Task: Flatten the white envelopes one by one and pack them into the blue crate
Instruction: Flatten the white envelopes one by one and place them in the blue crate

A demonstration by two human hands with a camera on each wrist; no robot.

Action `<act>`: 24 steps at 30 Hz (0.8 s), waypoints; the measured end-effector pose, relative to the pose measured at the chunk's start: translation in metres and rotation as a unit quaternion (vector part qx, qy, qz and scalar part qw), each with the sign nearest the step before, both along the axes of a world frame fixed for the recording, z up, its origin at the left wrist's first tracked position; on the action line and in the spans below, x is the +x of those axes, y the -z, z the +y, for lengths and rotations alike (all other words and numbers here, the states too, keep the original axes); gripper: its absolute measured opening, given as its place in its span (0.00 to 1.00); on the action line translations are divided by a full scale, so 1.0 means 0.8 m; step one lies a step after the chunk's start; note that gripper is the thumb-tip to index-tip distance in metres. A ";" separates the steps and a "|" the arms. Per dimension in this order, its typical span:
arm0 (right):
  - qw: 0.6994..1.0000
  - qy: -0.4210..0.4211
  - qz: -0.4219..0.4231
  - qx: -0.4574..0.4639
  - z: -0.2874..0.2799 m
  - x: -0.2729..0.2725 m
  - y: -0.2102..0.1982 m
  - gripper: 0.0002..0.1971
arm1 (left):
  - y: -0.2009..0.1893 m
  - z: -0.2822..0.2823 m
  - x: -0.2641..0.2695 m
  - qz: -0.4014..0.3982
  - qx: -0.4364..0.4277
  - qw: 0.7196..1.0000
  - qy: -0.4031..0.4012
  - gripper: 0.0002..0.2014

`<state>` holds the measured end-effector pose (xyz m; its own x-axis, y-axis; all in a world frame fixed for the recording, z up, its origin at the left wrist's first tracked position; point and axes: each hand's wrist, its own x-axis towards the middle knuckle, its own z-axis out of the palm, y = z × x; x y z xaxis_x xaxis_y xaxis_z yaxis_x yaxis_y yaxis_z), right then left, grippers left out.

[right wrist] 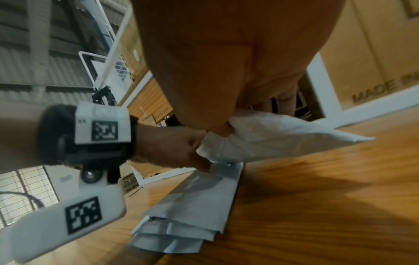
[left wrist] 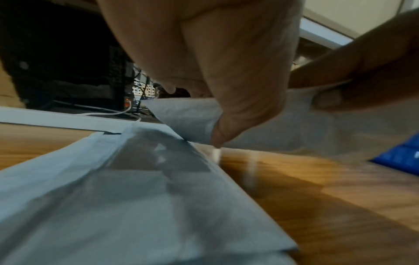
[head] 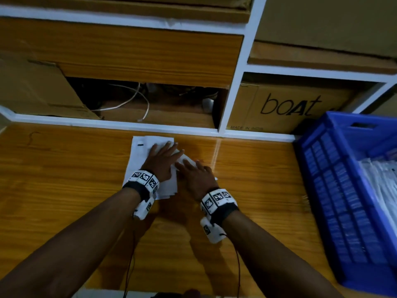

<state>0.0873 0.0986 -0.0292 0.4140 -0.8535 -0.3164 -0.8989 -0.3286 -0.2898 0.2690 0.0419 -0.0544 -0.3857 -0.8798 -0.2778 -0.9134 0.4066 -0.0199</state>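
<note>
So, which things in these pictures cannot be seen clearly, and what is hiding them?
- Top envelope: head view, mostly under the left hand and right hand.
- Right hand's grip on it: right wrist view, the palm blocks the fingers.
- Envelope stack: count unclear, sheets overlap.
- Blue crate: cut off by the head view's right edge; contents blurred.

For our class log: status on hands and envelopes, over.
Left hand flat on envelope stack. Right hand grips crumpled envelope. Blue crate part-filled, path clear.
</note>
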 end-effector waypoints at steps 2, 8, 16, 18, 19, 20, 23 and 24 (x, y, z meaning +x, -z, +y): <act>0.999 -0.012 0.023 -0.020 0.021 -0.035 -0.015 0.34 | -0.004 0.017 -0.020 0.020 0.008 1.000 0.020 0.39; 0.997 0.057 0.033 -0.030 0.104 -0.135 -0.020 0.34 | -0.014 0.105 -0.102 0.065 0.013 0.994 0.088 0.41; 0.991 0.123 0.054 0.017 0.230 -0.211 0.008 0.33 | 0.011 0.224 -0.197 0.056 0.040 0.993 0.093 0.43; 0.988 0.132 0.063 0.036 0.256 -0.220 0.019 0.31 | 0.019 0.241 -0.206 0.054 0.048 0.993 0.093 0.44; 0.988 0.136 0.062 0.042 0.268 -0.223 0.027 0.31 | 0.024 0.249 -0.209 0.051 0.056 0.993 0.095 0.43; 0.987 0.141 0.058 0.045 0.278 -0.224 0.033 0.33 | 0.027 0.255 -0.212 0.050 0.067 0.992 0.095 0.43; 0.984 0.172 0.033 0.029 0.291 -0.221 0.048 0.36 | 0.039 0.270 -0.217 0.052 0.095 0.991 0.083 0.42; 0.982 0.186 0.017 0.010 0.289 -0.218 0.050 0.35 | 0.042 0.274 -0.218 0.057 0.100 0.990 0.077 0.41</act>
<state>-0.0873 0.3297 -0.0689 0.0642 -0.9372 -0.3427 -0.9649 0.0294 -0.2611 0.0949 0.2609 -0.0880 -0.5496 -0.7400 -0.3876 -0.8322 0.5259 0.1759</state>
